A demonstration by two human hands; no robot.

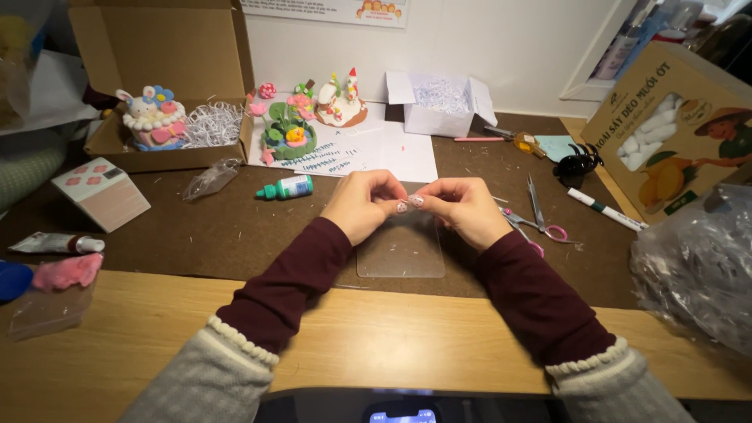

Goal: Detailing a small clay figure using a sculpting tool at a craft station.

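Head camera looks down: left hand [362, 205] and right hand [464, 207] meet fingertip to fingertip, pinching something too small to make out, just above a clear plastic sheet [401, 252] on the brown mat [235, 235]; pink-handled scissors [540, 219] lie right.

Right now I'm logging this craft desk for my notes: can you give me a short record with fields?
left hand: left hand, fingertips meeting the right's, pinching something too small to tell
right hand: right hand, same pinch
below hands: clear plastic sheet on brown mat
left of hands: green glue bottle, lying down
right of hands: pink-handled scissors
back left: cardboard box holding clay cake figure
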